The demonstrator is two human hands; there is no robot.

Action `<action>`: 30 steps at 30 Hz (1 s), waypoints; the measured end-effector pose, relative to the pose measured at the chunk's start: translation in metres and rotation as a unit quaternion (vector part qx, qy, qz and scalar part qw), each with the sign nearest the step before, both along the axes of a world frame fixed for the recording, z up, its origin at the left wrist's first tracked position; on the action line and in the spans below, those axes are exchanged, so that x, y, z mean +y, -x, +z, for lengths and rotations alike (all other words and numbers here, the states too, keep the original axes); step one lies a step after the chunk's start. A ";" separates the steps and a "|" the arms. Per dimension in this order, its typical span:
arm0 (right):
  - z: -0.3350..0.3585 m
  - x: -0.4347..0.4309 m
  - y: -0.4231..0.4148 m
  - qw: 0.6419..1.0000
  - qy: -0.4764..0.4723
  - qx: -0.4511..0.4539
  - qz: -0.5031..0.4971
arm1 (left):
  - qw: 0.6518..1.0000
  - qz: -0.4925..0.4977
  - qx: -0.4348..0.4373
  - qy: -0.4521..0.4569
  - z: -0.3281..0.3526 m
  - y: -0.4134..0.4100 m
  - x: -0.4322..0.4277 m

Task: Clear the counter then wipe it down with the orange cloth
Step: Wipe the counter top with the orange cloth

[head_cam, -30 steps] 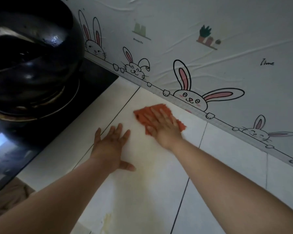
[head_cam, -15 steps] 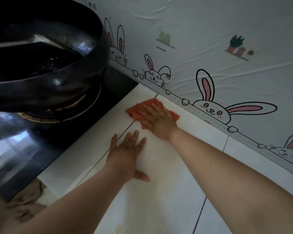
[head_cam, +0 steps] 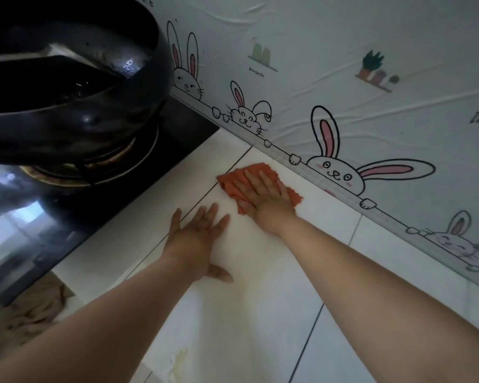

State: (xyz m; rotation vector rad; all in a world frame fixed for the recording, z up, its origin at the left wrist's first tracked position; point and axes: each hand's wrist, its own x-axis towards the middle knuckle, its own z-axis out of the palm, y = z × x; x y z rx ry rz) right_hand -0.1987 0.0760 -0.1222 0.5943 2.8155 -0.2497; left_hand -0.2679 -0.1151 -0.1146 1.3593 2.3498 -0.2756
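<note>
Wiping step, left to right. A black wok (head_cam: 67, 87) is sitting on the stove. The left hand (head_cam: 197, 239) is bracing flat on the white bench (head_cam: 260, 313), fingers (head_cam: 212, 214) spread, grasping nothing. The right hand (head_cam: 263, 197) is pressing the orange cloth (head_cam: 233, 181) flat, fingers extended, near the rabbit-print wall (head_cam: 343, 78). Even palm pressure and overlapping strokes would likely clean best; a yellowish stain (head_cam: 179, 363) is awaiting attention.
</note>
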 end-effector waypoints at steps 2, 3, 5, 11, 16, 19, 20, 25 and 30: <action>-0.002 -0.007 -0.023 1.000 0.011 0.017 -0.010 | 1.000 0.000 0.001 0.008 0.001 0.001 0.001; -0.003 -0.010 -0.034 0.999 0.017 0.024 -0.014 | 1.000 0.000 0.001 0.012 0.002 0.001 0.001; -0.003 -0.017 -0.054 0.999 0.024 0.032 -0.029 | 1.000 -0.002 0.001 0.014 0.003 0.000 0.002; -0.007 -0.050 -0.109 0.991 0.023 0.044 -0.122 | 1.000 -0.012 0.011 0.021 0.007 -0.002 0.002; -0.012 -0.100 -0.134 0.973 0.019 0.039 -0.225 | 0.999 -0.005 0.033 -0.006 0.007 -0.013 -0.007; -0.014 -0.143 -0.150 0.972 -0.004 0.058 -0.226 | 0.999 -0.019 0.022 -0.041 0.005 -0.019 -0.027; -0.015 -0.159 -0.156 0.974 -0.008 0.061 -0.219 | 0.999 -0.025 0.015 -0.041 0.004 -0.018 -0.037; -0.011 -0.160 -0.161 0.979 -0.001 0.045 -0.199 | 0.999 -0.047 0.008 -0.004 0.005 0.002 -0.082; -0.002 -0.092 -0.117 0.942 0.024 0.019 -0.333 | 0.997 -0.067 -0.016 0.033 0.014 0.023 -0.108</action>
